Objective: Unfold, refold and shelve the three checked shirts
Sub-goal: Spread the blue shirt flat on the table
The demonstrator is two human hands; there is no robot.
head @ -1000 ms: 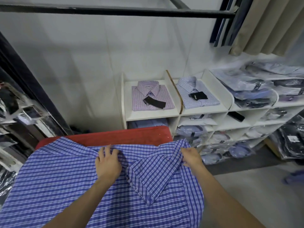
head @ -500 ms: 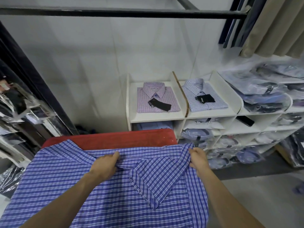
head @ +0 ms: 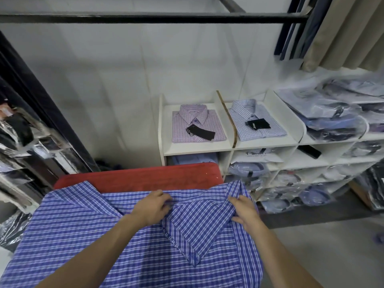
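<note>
Blue checked shirt (head: 83, 235) lies on the red counter (head: 137, 177), below the shelf (head: 228, 146). Left hand (head: 152, 206) pinches the collar, right hand (head: 245, 210) grips the folded edge — pull both taut, square the crease before pressing flat.

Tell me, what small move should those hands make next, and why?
Probably fold the right side inward: the blue shirt lies spread on the red table, the right hand grips its right edge and the left hand pins the middle.
</note>
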